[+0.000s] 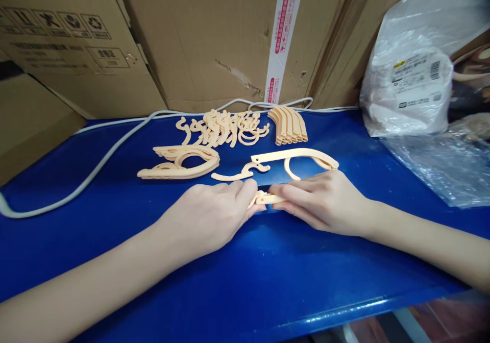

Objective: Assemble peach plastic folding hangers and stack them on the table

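My left hand and my right hand meet at the middle of the blue table, both pinching one small peach plastic piece between their fingertips. Just beyond my hands lie a curved hanger arm and a loose hook piece. To the left sits a stack of assembled hanger parts. Farther back lie a heap of several hooks and a neat stack of curved strips.
Cardboard boxes stand along the back of the table. A white cable runs across the left side. Clear plastic bags with more parts fill the right. The table's front edge is close below my arms.
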A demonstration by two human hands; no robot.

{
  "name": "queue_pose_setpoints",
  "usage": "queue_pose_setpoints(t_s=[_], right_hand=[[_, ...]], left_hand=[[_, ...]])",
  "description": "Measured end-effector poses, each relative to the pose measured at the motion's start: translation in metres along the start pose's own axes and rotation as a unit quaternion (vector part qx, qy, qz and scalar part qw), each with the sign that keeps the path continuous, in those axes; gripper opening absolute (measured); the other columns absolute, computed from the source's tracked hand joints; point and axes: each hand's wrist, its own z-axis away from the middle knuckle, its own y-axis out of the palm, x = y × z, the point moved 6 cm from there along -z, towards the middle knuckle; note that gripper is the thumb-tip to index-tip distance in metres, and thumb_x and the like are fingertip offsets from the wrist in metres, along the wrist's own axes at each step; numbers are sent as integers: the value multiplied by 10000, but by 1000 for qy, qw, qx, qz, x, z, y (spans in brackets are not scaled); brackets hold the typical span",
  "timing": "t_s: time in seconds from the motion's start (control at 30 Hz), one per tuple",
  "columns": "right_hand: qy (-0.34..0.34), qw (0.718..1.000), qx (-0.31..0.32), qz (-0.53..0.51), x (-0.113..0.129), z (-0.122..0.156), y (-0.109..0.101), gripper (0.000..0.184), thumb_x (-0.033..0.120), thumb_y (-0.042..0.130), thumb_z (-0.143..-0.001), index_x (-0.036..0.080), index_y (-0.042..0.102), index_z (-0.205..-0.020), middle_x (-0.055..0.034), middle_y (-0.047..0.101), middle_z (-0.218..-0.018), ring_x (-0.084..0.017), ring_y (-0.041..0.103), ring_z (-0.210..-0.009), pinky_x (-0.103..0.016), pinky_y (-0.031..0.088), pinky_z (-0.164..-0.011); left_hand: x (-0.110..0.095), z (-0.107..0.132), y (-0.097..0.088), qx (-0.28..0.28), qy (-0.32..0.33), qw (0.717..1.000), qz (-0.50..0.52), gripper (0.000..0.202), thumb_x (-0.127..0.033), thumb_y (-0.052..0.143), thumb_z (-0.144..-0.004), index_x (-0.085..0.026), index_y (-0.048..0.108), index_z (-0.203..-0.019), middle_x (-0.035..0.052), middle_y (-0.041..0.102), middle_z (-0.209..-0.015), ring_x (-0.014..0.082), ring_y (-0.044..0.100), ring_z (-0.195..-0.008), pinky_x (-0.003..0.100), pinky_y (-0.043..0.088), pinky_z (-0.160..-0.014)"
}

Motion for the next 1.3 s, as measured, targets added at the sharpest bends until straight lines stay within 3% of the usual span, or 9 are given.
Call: queue_pose_setpoints(t_s=[0.33,0.57,0.87,1.3], right_hand=[[43,993,41,-99,-1,-1,0,374,351,322,-1063,163,642,-1016,-5,680,-686,-99,604,-544,-238,320,-517],[71,982,97,-143,-5,1,5,427,404,295,-1061,174,653,-1029,-15,685,-716,-110,579,-553,-247,310,-537],[69,971,116,-196,-7,-3,7,392,382,337,-1049,166,646,-943,-7,638,-672,-124,517,-559,-251,314,-550],[54,988,102,-105,-4,0,10,421,386,299,-1054,180,658,-976,-3,633,-668,-130,555,-528,-266,276,-515]], left_hand=[[-10,0,-8,-26,79,988,-128,325,-231,349,-1016,-195,501,-730,-1,501,-565,176,514,-457,303,327,-442],[-10,1,-10,-25,67,990,-125,266,-222,397,-984,-198,521,-750,8,530,-606,184,535,-524,308,352,-473],[-11,2,-5,-27,77,987,-140,242,-248,394,-1002,-197,486,-785,4,533,-634,190,560,-540,305,367,-462],[-9,2,-6,-44,57,993,-94,231,-251,469,-957,-197,497,-735,-24,528,-591,166,581,-537,308,365,-490]])
